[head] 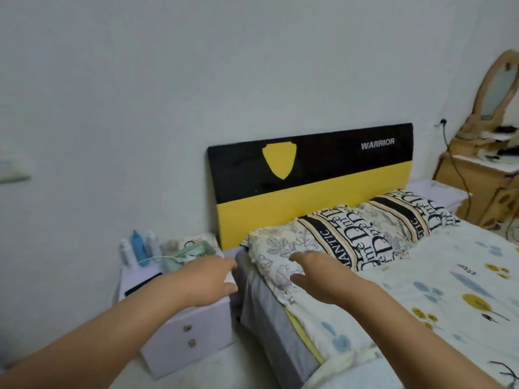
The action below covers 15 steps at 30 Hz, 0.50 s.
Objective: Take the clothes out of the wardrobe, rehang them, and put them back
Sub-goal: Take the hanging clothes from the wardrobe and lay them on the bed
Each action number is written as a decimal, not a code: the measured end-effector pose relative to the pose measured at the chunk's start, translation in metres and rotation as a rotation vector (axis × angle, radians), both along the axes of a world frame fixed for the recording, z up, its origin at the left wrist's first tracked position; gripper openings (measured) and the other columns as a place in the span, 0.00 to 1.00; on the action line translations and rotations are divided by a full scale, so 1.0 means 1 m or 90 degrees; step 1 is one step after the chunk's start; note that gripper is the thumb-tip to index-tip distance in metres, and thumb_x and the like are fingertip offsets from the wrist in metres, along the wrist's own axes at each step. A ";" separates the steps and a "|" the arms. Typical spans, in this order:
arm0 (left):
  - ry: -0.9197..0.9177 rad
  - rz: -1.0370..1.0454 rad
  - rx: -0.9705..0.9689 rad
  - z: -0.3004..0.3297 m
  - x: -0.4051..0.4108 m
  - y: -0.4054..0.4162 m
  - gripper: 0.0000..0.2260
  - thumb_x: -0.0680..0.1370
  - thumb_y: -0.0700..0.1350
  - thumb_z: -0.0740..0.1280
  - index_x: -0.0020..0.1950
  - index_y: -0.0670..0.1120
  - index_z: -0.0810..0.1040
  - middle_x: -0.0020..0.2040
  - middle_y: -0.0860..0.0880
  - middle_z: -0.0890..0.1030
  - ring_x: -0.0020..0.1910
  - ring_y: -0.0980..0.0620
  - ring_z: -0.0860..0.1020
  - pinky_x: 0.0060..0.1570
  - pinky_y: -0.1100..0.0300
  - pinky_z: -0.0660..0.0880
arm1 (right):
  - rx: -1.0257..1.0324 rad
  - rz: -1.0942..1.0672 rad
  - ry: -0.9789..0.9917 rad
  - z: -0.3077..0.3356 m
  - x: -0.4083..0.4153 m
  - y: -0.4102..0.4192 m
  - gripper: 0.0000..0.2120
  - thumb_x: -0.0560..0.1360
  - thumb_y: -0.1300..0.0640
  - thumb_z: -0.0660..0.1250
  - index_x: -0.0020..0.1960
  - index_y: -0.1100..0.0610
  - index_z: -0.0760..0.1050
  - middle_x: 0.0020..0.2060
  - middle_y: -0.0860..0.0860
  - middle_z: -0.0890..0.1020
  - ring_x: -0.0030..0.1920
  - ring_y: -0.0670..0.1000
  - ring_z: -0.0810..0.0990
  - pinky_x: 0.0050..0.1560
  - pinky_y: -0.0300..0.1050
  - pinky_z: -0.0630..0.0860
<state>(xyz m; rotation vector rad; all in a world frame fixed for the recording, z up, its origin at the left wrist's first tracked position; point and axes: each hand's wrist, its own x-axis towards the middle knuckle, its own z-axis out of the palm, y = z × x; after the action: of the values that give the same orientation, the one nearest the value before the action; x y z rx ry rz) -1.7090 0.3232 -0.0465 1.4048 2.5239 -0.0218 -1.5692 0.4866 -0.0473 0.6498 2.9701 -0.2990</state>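
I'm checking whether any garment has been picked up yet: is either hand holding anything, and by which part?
Nothing is held. The left hand and right hand reach forward, fingers relaxed.

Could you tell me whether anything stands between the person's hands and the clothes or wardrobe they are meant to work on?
That cannot be judged: no clothes or wardrobe show in this view. The left hand hovers open over the bedside cabinet, and the right hand reaches open over the near pillow on the bed.
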 end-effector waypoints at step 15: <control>0.037 0.407 0.007 0.060 -0.089 -0.183 0.26 0.79 0.56 0.58 0.75 0.51 0.56 0.71 0.47 0.66 0.67 0.48 0.67 0.66 0.55 0.66 | 0.068 0.443 0.096 0.074 -0.216 -0.150 0.24 0.79 0.48 0.58 0.73 0.52 0.59 0.67 0.55 0.69 0.66 0.57 0.68 0.65 0.51 0.67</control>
<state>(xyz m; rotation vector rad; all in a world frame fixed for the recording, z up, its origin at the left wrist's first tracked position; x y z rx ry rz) -1.7977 0.1398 0.0135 0.5517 2.8991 0.0689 -1.7853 0.3370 0.0270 -0.4320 3.1269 -0.1309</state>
